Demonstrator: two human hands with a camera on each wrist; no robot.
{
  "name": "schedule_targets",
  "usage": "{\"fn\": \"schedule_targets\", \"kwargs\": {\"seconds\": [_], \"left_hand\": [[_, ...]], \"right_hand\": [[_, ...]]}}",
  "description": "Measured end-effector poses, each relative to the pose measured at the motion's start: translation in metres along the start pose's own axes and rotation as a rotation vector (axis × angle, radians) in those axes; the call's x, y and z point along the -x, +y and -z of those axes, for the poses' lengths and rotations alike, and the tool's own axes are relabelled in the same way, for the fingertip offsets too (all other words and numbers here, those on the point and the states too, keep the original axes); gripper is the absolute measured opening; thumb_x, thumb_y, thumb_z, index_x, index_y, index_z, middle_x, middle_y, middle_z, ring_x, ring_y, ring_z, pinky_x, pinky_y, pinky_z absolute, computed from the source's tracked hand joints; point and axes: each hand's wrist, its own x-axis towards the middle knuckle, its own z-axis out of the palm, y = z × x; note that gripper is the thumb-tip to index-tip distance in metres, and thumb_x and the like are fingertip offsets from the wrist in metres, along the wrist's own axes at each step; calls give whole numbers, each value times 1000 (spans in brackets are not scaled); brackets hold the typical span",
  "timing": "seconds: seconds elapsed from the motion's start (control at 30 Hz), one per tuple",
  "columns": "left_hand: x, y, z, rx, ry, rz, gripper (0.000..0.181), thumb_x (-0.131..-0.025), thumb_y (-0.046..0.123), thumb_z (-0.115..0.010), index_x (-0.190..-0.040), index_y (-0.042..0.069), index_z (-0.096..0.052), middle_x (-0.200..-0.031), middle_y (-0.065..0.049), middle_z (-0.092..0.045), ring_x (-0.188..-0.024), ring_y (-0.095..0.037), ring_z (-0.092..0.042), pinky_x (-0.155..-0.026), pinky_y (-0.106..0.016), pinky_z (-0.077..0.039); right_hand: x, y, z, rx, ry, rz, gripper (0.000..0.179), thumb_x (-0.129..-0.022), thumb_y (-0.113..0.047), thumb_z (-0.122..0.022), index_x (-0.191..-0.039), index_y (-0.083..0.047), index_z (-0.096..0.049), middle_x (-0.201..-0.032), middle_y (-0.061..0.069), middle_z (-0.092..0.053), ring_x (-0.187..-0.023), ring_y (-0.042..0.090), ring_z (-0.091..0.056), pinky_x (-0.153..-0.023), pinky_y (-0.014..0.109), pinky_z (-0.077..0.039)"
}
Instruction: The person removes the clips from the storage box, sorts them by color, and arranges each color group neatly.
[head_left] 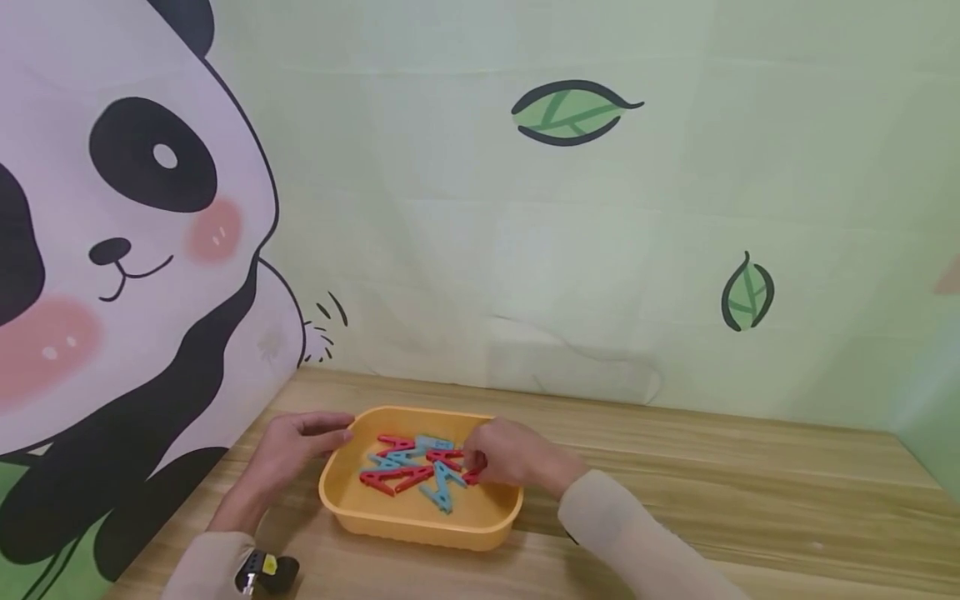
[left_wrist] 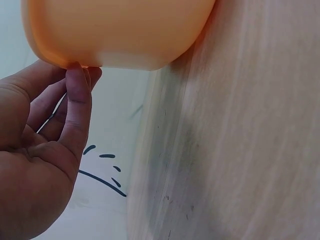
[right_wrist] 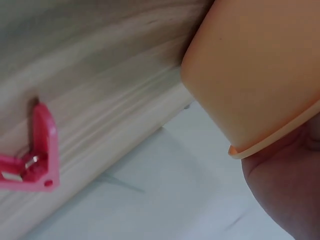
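Observation:
Several red clothespins point(head_left: 413, 477) and blue clothespins point(head_left: 447, 476) lie jumbled in a yellow-orange plastic basin point(head_left: 420, 533). My left hand point(head_left: 288, 454) is at the basin's left side, its fingertips touching the rim from outside; the left wrist view shows the thumb point(left_wrist: 77, 110) and fingers reaching up to that rim. Over the right wall of the basin reaches my right hand point(head_left: 506, 450), fingers bent down among the clothespins. A red clothespin end shows by its fingertips, but whether they pinch it is hidden. In the right wrist view, the basin wall point(right_wrist: 250, 75) covers the fingers.
One pink-red clothespin point(right_wrist: 45, 150) lies on the wooden table point(right_wrist: 110, 80) outside the basin, in the right wrist view. A black wrist strap point(head_left: 262, 571) is on the left sleeve. Behind the table stands a pale green wall point(head_left: 450, 208) with a panda picture.

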Motion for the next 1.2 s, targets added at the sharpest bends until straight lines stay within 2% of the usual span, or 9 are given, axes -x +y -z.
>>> {"fn": "schedule_targets", "kwargs": {"seconds": [0.13, 0.33, 0.57, 0.73, 0.87, 1.2], "left_hand": [[-1, -1, 0, -13, 1, -9, 36, -97, 20, -81, -124, -3, -76, -121, -15, -77, -105, -22, -73, -83, -24, -58], [0, -2, 0, -7, 2, -15, 36, -96, 19, -82, -123, -4, -76, -120, -15, -77, -103, -21, -72, -83, -24, -58], [1, -1, 0, 4, 9, 3, 35, -97, 19, -81, -123, -3, -76, -120, -14, -77, -103, -20, -73, -83, -24, -59], [0, -1, 0, 6, 8, 6, 35, -97, 20, -80, -124, -3, -76, -121, -15, -77, -106, -23, -73, -84, -23, -59], [1, -2, 0, 13, 5, 12, 37, -98, 21, -80, -126, -3, -75, -124, -15, -76, -110, -24, -72, -85, -22, -58], [1, 0, 0, 4, 6, 24, 38, -98, 22, -79, -127, -3, -75, -125, -15, -75, -114, -27, -72, -86, -22, -58]], "right_hand": [[1, 1, 0, -71, 7, -34, 8, -91, -7, -85, -92, -13, -80, -87, -10, -69, -77, 7, -58, -74, 19, -53], [6, 0, 4, -182, 62, -63, 9, -93, -6, -82, -98, -11, -79, -92, -7, -69, -84, 10, -60, -78, 22, -55], [16, -2, 11, -262, 164, -57, 11, -94, -5, -81, -102, -11, -78, -96, -5, -71, -87, 13, -64, -78, 25, -57], [27, -3, 17, -328, 236, -85, 12, -96, -7, -79, -108, -10, -77, -99, -5, -73, -91, 13, -66, -83, 31, -58], [38, -2, 22, -381, 296, -93, 14, -96, -5, -79, -109, -8, -77, -99, -4, -73, -92, 14, -67, -84, 30, -59], [63, 4, 33, -377, 389, -169, 17, -94, -7, -82, -110, -9, -77, -101, -3, -74, -93, 14, -69, -85, 30, -61]]}}
